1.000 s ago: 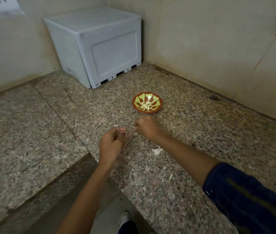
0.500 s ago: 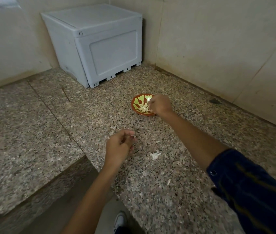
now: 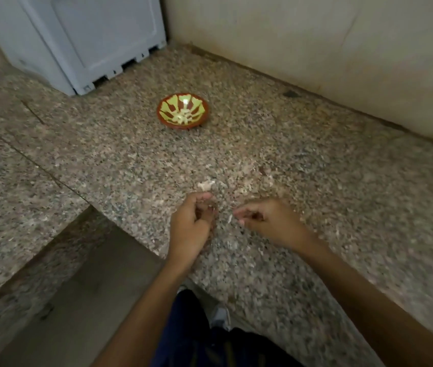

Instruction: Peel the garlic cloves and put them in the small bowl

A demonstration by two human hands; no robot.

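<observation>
The small red bowl [image 3: 160,118] with a yellow-green pattern stands on the granite counter [image 3: 316,197], and pale peeled garlic cloves [image 3: 182,118] lie in its bottom. Well in front of it, my left hand [image 3: 193,223] hovers over the counter's near edge. Its fingers are curled round something small that looks like a garlic clove, mostly hidden in the fist. My right hand [image 3: 265,221] is level with it, a short gap to the right, its fingers curled and its fingertips pointing at the left hand. I see nothing between them.
White scraps of garlic skin [image 3: 206,184] lie just beyond my left hand, and another scrap [image 3: 230,218] lies between the hands. A grey plastic box [image 3: 85,41] fills the back left corner. Walls close the back and right. The counter drops to a lower slab on the left.
My right hand has left the bowl and drawn back beside my left hand. The camera has tilted down and both hands now sit nearer to me.
</observation>
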